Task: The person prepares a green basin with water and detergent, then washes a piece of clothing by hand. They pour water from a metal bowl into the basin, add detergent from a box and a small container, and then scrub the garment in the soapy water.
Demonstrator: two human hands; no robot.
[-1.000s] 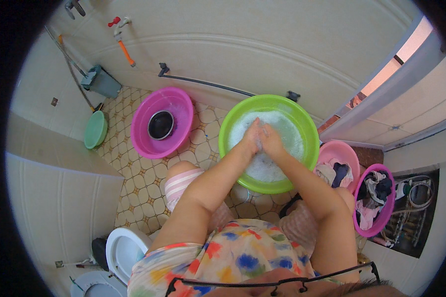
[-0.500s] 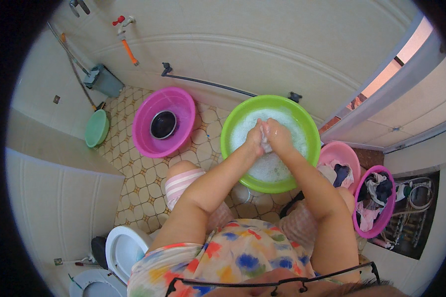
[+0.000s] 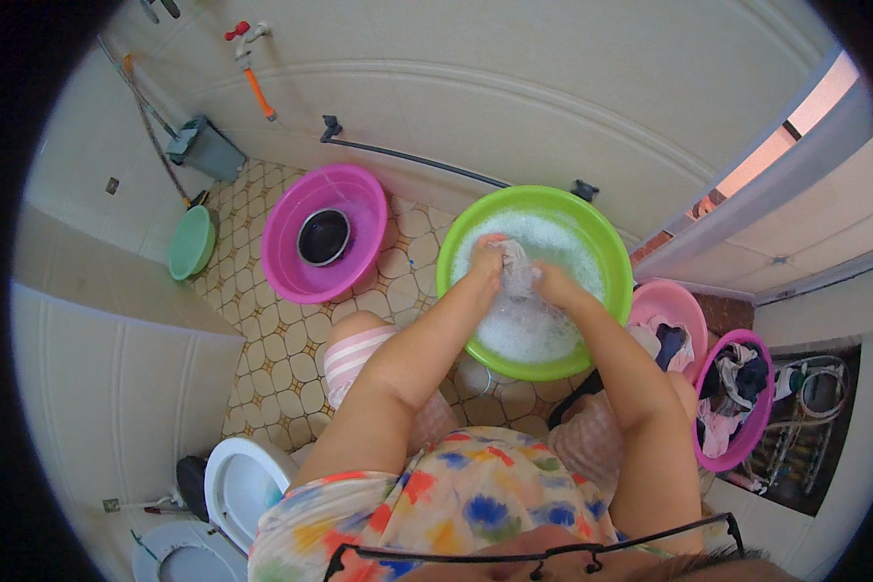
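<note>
Wet, pale cloth stretched between two hands over the suds

The thin-looking, greyish-white wet cloth (image 3: 517, 270) is above the foamy white suds (image 3: 514, 341) in the large, round, lime-green plastic basin (image 3: 619, 276), hanging between the person's two hands. The left hand (image 3: 489, 256) has its fingers curled round the upper left part of the cloth; the right hand (image 3: 555, 283) appears to pinch the other side, though its fingertips are partly hidden. Where the cloth ends and the foam begins (both are much the same white) is hard to tell.

It should handle as something soft and limp, with no stiffness of its own, so it probably sags wherever it is not held. Dry, it would likely be light; soaked, it may drag downward more than its thinness suggests. Suds probably make it slippery, so bunched folds held in the whole fist offer a surer hold than a single flat edge between fingertips. It is unlikely to break, but fine fabric could stretch or tear under a hard pull on one small spot; gathering a generous handful on each side, with the hands near each other, would spread the strain
</note>
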